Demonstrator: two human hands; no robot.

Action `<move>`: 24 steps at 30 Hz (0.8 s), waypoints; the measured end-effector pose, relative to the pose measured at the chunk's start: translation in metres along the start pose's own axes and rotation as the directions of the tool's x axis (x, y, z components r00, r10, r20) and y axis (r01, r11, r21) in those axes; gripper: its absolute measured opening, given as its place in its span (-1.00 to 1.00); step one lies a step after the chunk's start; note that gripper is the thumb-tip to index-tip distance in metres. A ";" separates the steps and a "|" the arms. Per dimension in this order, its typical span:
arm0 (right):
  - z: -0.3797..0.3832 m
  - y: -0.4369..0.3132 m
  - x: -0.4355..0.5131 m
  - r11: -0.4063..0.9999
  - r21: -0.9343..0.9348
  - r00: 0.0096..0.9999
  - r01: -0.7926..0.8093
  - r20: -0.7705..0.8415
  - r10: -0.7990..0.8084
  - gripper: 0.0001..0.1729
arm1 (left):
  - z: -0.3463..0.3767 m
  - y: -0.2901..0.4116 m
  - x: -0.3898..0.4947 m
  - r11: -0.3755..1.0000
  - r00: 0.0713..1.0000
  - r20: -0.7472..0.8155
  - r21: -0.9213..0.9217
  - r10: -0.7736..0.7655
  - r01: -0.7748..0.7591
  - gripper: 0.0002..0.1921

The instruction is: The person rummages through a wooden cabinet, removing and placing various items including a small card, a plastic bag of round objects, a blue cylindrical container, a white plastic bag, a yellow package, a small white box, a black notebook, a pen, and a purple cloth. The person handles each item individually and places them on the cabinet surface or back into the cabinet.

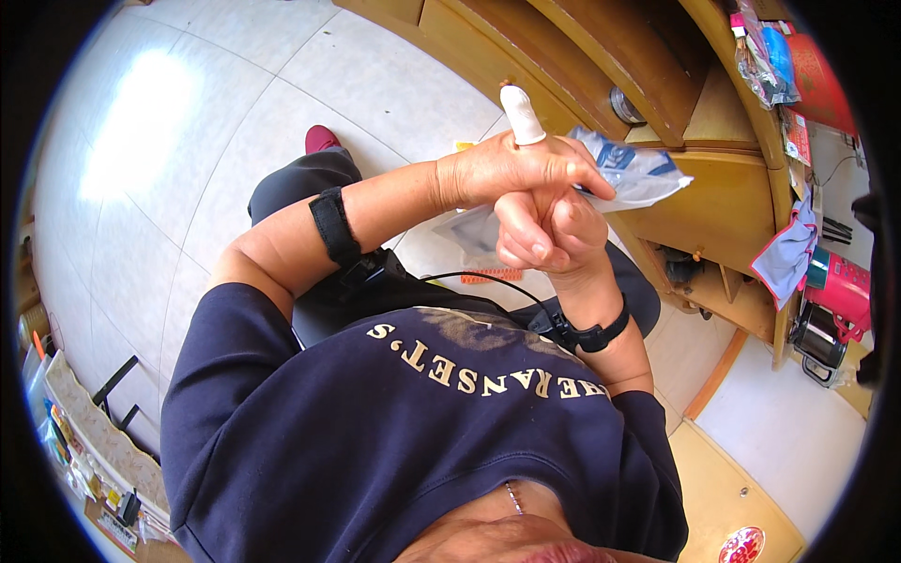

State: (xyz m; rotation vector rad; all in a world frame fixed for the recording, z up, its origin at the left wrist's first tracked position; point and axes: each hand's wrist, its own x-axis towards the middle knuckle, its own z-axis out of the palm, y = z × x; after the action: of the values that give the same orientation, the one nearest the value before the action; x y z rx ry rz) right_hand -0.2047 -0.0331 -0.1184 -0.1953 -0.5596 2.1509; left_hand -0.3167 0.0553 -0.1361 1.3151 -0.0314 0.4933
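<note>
My left hand [521, 165] reaches across to the right, a white finger cot [522, 116] standing up on one finger. Its other fingers close on a clear plastic bag [626, 172] with blue print. Just below, close against it, is my right hand [552, 229] with its fingers curled. Whether the right hand also grips the bag is hidden. More translucent plastic [468, 232] shows to the left of the right hand. Under the hands, an orange-red strip with a row of marks [490, 276] lies between my legs.
Wooden shelving [704, 190] rises ahead and to the right. On the right hang a blue cloth [785, 246] and a pink mug [845, 288], near a dark metal pot [820, 341]. A cloth-edged table [105, 436] with assorted items stands at the lower left. Pale tiles [232, 134] cover the floor.
</note>
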 end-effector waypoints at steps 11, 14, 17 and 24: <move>0.006 0.001 -0.004 1.000 -0.002 0.998 -0.006 -0.061 0.006 -0.08 | -0.011 0.001 -0.001 0.995 0.977 -0.213 -0.097 0.015 -0.037 -0.45; -0.002 0.004 -0.004 1.000 0.025 0.999 0.015 -0.030 -0.014 -0.14 | -0.005 -0.001 0.000 0.990 0.984 -0.176 -0.138 0.002 -0.026 -0.51; -0.010 0.006 0.000 0.996 0.089 0.997 0.010 0.077 -0.017 -0.45 | 0.003 -0.004 -0.002 0.992 0.997 -0.080 -0.130 -0.014 0.004 -0.61; -0.005 0.004 -0.003 0.999 -0.030 0.998 -0.045 0.034 0.046 -0.66 | 0.004 -0.017 -0.003 0.987 0.996 0.084 -0.157 -0.015 0.029 -0.55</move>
State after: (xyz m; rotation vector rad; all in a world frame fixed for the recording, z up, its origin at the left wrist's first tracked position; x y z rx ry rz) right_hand -0.2044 -0.0359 -0.1250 -0.1893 -0.6124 2.1948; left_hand -0.3126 0.0478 -0.1515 1.1780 -0.1227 0.4088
